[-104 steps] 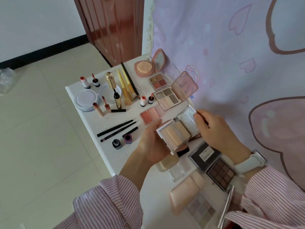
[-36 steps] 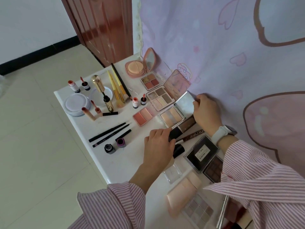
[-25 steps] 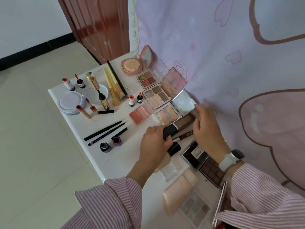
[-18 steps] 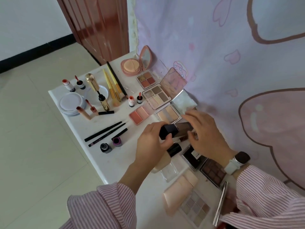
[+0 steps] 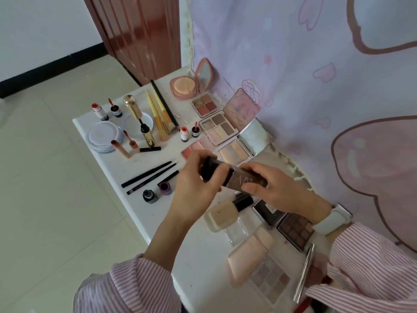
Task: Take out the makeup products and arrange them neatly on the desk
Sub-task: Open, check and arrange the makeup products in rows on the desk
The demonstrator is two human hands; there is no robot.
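- Nearest, a grey eyeshadow palette (image 5: 269, 279) lies open on the white desk (image 5: 117, 168).
- Above the desk's middle, left hand (image 5: 194, 188) and right hand (image 5: 277, 188) both clamp their fingers round a brown tube (image 5: 239, 179).
- Farthest, a pink compact (image 5: 191, 83) stands open.

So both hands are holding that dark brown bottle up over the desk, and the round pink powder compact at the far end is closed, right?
Not quite. Both hands, left hand and right hand, do hold the dark brown bottle above the desk, but the round pink powder compact is open, its mirrored lid raised, as the head view shows.
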